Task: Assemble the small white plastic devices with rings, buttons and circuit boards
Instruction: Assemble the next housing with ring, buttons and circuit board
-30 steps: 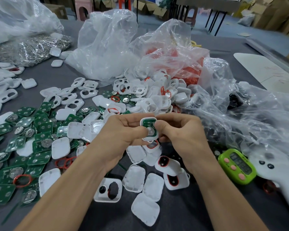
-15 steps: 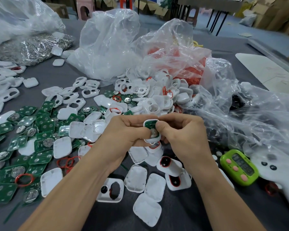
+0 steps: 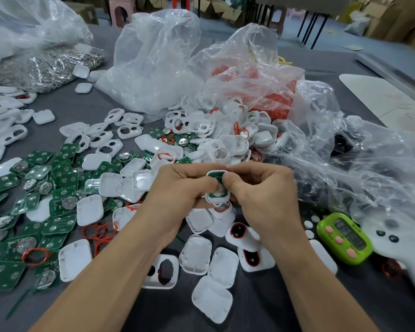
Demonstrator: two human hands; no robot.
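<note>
While both hands pinch it | white shell [image 3: 217, 200] (green board inside)

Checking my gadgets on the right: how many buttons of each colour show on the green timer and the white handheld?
Pink buttons on the green timer: 3
Black buttons on the white handheld: 2
Total: 5

Head camera, one wide view
It looks forward and down, close over both hands, across the grey table [image 3: 285, 305] toward distant cartons.
</note>
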